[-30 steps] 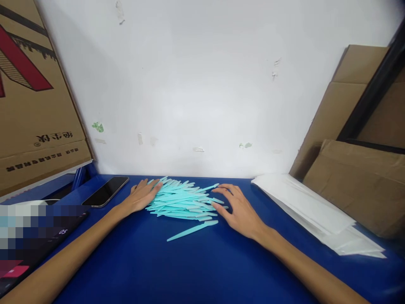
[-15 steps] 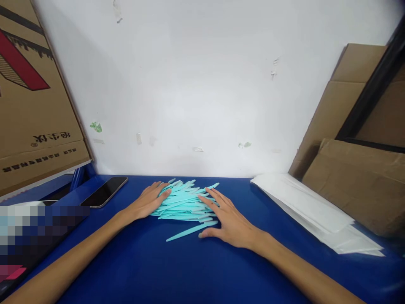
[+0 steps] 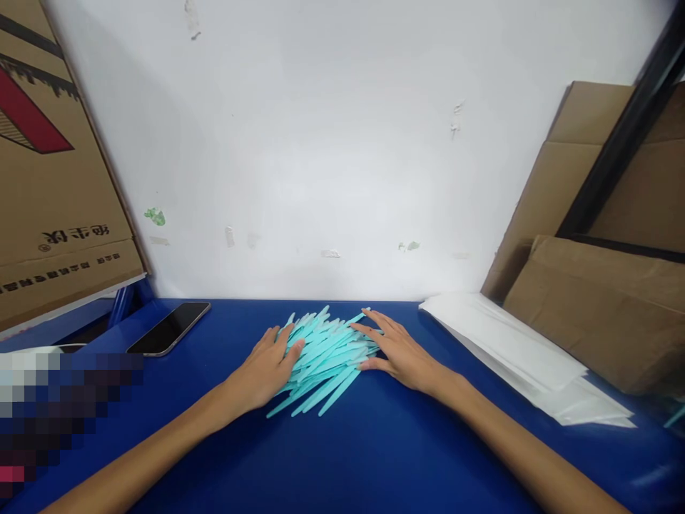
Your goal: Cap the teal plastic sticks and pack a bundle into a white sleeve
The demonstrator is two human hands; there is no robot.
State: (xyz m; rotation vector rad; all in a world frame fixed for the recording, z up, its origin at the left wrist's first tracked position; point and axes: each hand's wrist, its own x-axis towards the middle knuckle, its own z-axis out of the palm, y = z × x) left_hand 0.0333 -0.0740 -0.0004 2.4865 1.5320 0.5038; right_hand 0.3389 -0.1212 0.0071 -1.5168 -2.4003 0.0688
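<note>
A heap of slim turquoise sticks (image 3: pixel 326 353) lies on the blue tabletop (image 3: pixel 332 464); by their tapered handles and paler ends they look like eyebrow razors. My left hand (image 3: pixel 270 368) rests against the heap's left side, fingers and thumb spread along it. On the opposite side my right hand (image 3: pixel 393 350) is open, its fingertips and thumb touching the outer ends of the razors. Neither hand is closed around any of them. Several razors point out of the heap toward the front left. Parts of the heap's edges are hidden under my fingers.
A phone (image 3: pixel 170 330) lies at the left by the white wall (image 3: pixel 321 143). White plastic bags or sheets (image 3: pixel 514 350) are on the right, beside brown cardboard (image 3: pixel 594 314). A large printed carton (image 3: pixel 64 178) stands at the left; a blurred patch (image 3: pixel 48 407) covers the near left.
My left hand has moved nearer and slightly right; my right hand has shifted a little away and right. The heap is now slanted, and the loose front razor has joined it.
</note>
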